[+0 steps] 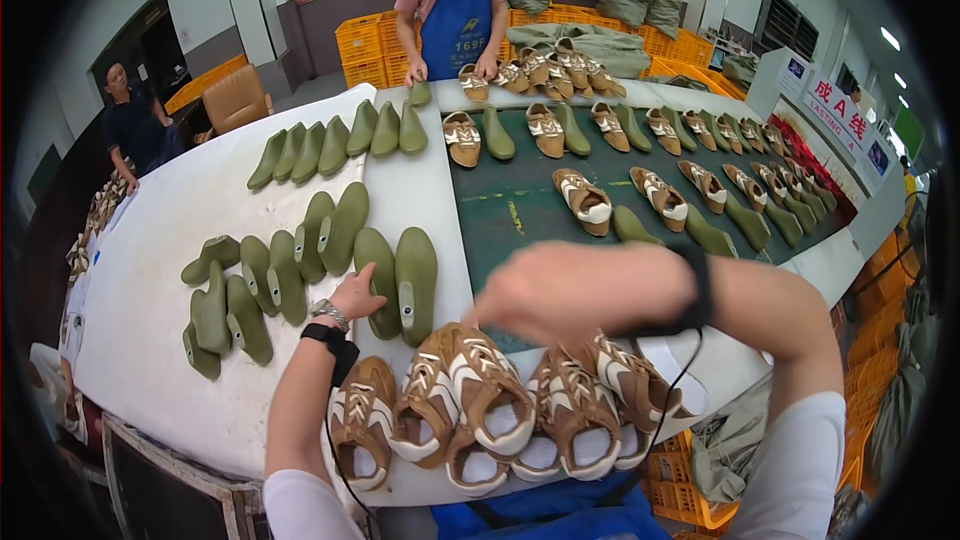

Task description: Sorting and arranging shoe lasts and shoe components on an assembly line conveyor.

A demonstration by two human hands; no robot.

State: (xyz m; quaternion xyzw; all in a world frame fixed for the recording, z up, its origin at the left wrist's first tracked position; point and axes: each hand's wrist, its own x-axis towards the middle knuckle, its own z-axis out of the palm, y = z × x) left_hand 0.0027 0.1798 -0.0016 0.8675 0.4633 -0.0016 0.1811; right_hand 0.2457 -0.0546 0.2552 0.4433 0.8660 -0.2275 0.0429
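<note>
My left hand (353,297) reaches to a green shoe last (376,248), its thumb and forefinger apart over the last's left edge. A second green last (416,285) lies just to the right, toe away from me. My right hand (530,280) is over the near edge of the green belt, blurred by motion, its fingertips down by the toe of a brown and white sneaker (487,395). Whether those fingers hold anything is hidden. Several such sneakers, laced, sit in a cluster at the table's near edge, with another sneaker (363,420) at its left end.
More green lasts (285,270) lie on the white table (150,320), with a row (335,148) farther back. Sneakers and lasts alternate along the green belt (500,230). Across the table a person in a blue apron (462,30) handles sneakers. Orange crates (690,475) stand below right.
</note>
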